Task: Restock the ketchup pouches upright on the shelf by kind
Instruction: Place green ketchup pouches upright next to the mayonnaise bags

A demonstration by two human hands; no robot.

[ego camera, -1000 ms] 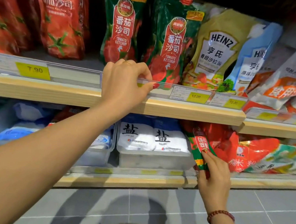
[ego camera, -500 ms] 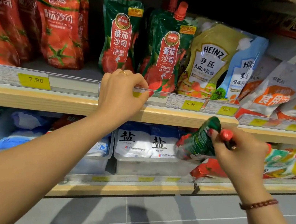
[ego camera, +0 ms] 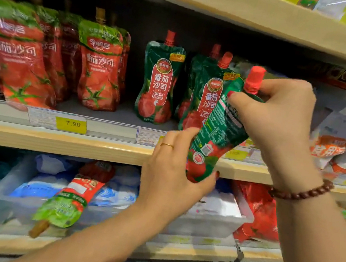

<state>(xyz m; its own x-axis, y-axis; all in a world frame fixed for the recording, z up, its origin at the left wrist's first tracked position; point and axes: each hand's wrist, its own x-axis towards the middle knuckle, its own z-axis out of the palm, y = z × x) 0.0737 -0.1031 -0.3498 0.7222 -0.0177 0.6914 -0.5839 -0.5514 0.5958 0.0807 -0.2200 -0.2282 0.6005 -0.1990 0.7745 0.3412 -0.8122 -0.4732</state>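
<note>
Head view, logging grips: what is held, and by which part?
A green ketchup pouch: right hand pinches its top near the cap, left hand grips its bottom.

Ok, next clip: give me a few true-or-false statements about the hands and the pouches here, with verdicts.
1. Both hands hold the green pouch: the left hand at its base, the right hand near the red cap. True.
2. The held pouch stands upright on the shelf. False: it is tilted, held in the air in front of the shelf edge.
3. The bead bracelet is on the left wrist. False: it is on the right wrist.
4. A red-and-green pouch lies tipped over on the lower shelf. True.
</note>
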